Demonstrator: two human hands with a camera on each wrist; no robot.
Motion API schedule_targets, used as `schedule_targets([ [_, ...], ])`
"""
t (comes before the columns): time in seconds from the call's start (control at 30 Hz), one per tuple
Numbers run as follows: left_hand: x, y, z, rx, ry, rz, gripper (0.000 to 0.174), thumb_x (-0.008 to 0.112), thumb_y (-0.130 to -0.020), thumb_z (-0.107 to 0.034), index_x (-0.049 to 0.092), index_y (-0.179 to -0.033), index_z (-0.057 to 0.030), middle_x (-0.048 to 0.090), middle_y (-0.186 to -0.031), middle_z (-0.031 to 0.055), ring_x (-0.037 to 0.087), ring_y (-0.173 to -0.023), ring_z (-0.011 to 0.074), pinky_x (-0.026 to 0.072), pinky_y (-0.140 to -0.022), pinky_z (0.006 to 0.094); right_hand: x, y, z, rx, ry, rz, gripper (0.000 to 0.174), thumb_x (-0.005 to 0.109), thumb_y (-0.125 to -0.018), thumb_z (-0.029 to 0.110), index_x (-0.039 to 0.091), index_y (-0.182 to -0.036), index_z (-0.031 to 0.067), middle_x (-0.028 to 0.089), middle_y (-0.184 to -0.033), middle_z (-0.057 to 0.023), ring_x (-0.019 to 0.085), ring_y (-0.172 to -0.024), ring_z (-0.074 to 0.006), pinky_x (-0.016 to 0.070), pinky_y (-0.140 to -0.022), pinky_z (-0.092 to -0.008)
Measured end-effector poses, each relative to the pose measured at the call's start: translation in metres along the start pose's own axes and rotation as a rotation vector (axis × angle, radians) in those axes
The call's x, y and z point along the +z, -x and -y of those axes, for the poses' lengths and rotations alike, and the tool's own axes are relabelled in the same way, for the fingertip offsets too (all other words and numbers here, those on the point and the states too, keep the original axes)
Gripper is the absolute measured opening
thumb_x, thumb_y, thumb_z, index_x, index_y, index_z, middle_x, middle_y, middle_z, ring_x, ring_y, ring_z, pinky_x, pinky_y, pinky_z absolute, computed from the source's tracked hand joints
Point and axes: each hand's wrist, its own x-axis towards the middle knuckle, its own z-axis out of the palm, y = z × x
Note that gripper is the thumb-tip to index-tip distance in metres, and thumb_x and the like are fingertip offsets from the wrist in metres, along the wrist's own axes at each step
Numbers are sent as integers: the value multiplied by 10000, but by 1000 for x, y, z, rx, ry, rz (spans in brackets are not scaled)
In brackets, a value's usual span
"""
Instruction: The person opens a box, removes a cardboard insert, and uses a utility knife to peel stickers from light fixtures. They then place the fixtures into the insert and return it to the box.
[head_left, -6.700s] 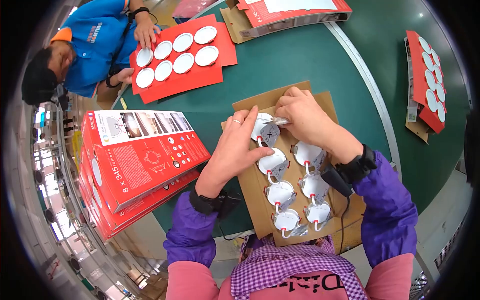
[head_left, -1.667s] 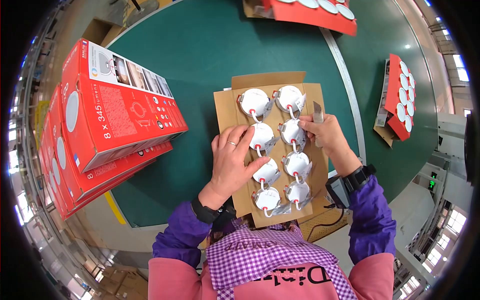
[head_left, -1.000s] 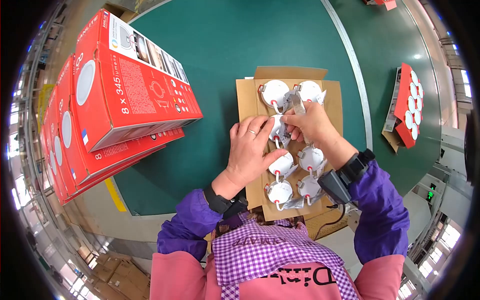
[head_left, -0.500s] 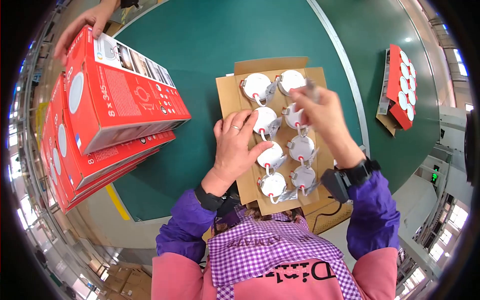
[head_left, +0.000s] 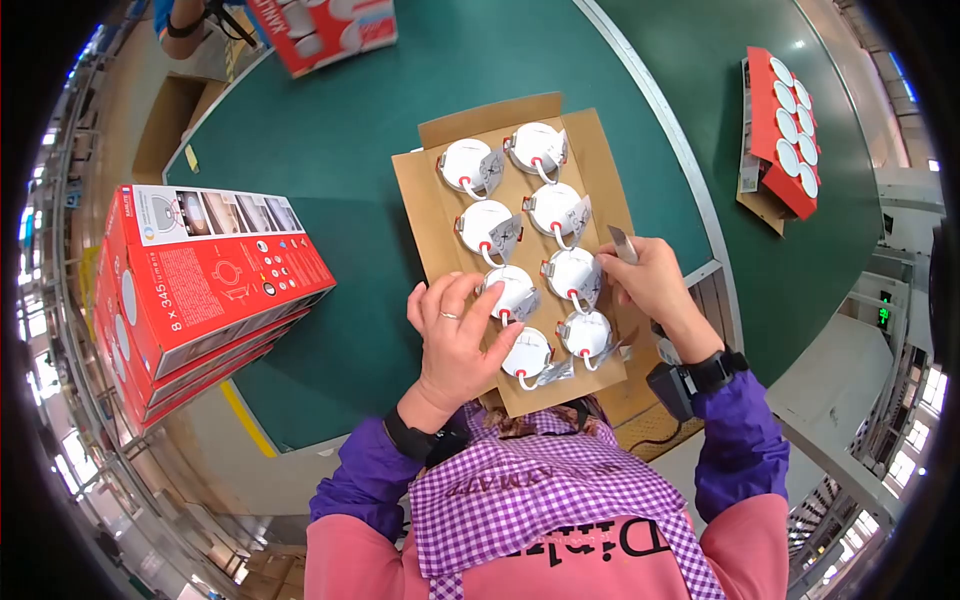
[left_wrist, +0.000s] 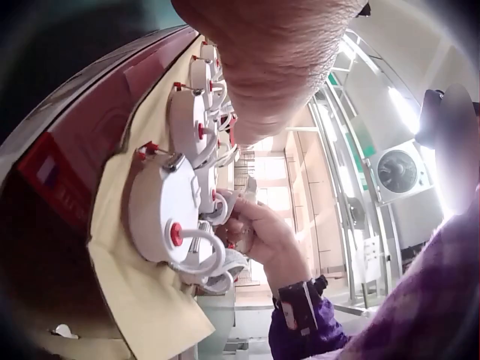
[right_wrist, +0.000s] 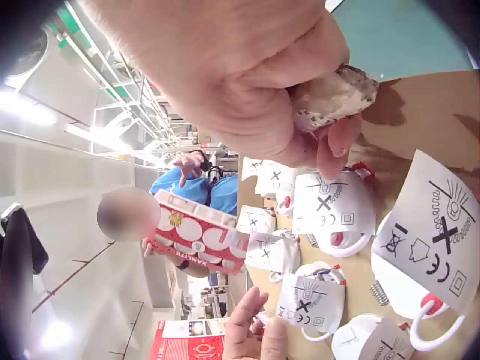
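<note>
White round lamps [head_left: 484, 226] with looped cables and silvery printed tags sit in two columns on a brown cardboard tray [head_left: 408, 200]. On the third lamp [head_left: 510, 291] of the left column rest the fingertips of the left hand [head_left: 452, 335], spread and loosely bent. Beside the third lamp [head_left: 573, 274] of the right column, the right hand [head_left: 655, 295] grips a flat tool [head_left: 623, 245], its end pointing up and away. In the right wrist view, the tool's wrapped part [right_wrist: 334, 99] shows between curled fingers, above the tags.
Red boxes [head_left: 215, 275] are stacked at the left. At the top, a person in blue [right_wrist: 180, 187] holds another red box [head_left: 335, 35]. A red tray of lamps [head_left: 765, 130] stands on the right, beyond a metal strip [head_left: 660, 100] in the green table.
The tray appears turned and shifted left. Both hands have moved down their columns, the right still gripping the tool. The top box has gone from the stack to the person at the top.
</note>
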Motion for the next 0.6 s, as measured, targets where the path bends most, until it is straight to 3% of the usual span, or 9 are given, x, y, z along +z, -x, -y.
schedule_targets([
  [0.23,16,-22,-28,53,-36,87,478,751,-678,-225,609,-1104,-62,554,-1093,63,454,-1114,262,234,-990,486,8,-10,-7,27,-173,15,152,680,-831,121,663,-871,-25,545,-583,-7,454,-404,-54,338,-361,-221],
  [0.43,41,-32,-34,36,-42,171,529,746,-680,-219,577,-1148,-40,557,-1042,53,470,-1071,237,263,-963,461,21,-17,-15,23,-248,-66,104,711,-792,105,670,-811,11,533,-569,5,444,-433,-53,326,-382,-219],
  [0.6,49,-30,-31,52,-73,97,494,736,-685,-200,590,-1128,-39,562,-1007,38,485,-1032,221,276,-948,436,19,-17,-14,70,-351,-23,95,709,-788,81,651,-789,7,549,-583,-2,457,-454,-58,339,-392,-218],
])
